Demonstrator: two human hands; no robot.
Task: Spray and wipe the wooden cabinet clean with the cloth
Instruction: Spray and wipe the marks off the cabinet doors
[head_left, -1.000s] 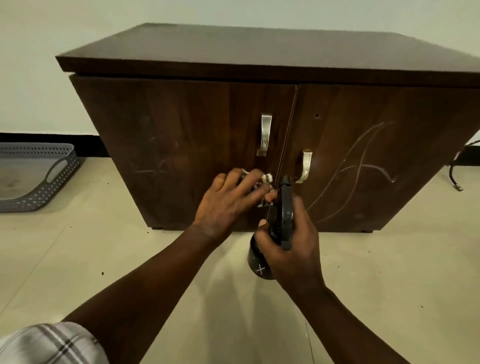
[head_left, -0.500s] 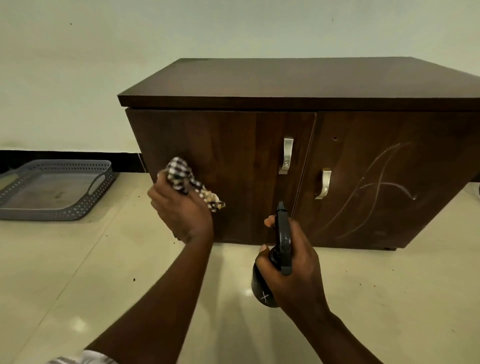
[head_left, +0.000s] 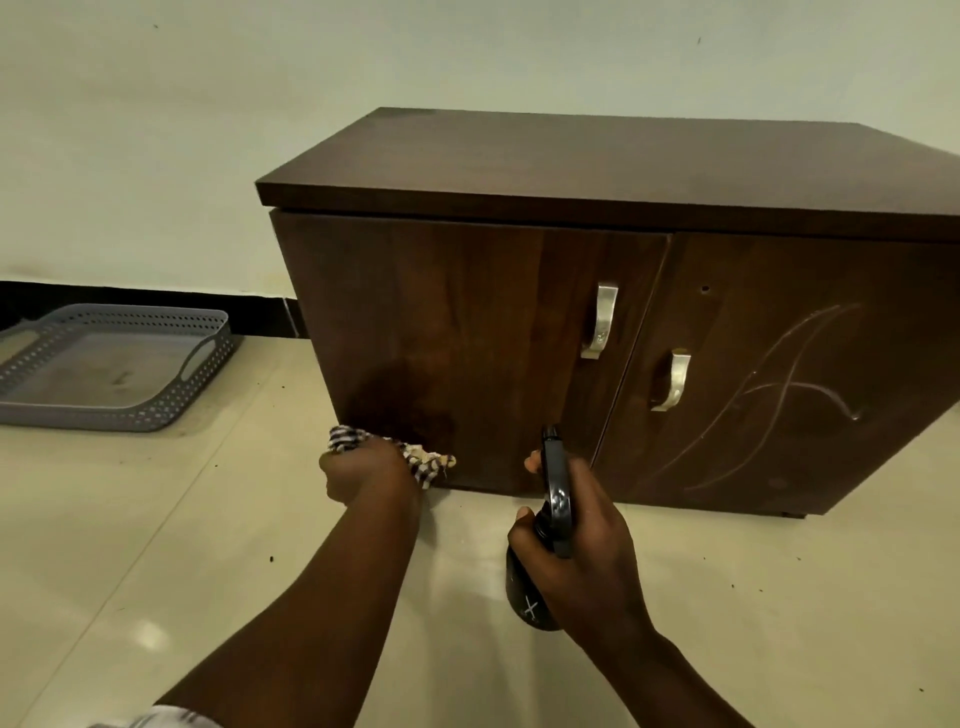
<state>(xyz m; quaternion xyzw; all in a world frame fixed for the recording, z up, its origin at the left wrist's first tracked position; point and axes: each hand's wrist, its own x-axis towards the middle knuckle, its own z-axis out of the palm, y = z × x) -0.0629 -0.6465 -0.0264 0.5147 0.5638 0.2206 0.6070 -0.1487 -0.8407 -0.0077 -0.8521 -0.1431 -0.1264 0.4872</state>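
Note:
A dark wooden cabinet (head_left: 597, 171) with two doors and metal handles stands on the floor against the wall. My left hand (head_left: 363, 475) clutches a checked cloth (head_left: 426, 460) and presses it against the bottom left corner of the left door (head_left: 457, 332). My right hand (head_left: 582, 551) holds a black spray bottle (head_left: 556, 499) upright in front of the gap between the doors, its nozzle facing the cabinet. White scratch-like lines (head_left: 779, 384) mark the right door.
A grey perforated plastic tray (head_left: 119, 364) lies on the floor to the left of the cabinet, by the black skirting. Pale glossy floor tiles (head_left: 156, 545) with small dark specks spread around me.
My left hand with the cloth went from the middle of the doors to the left door's left edge, then down to its bottom corner. The view shifted left; the bottle stayed in my right hand.

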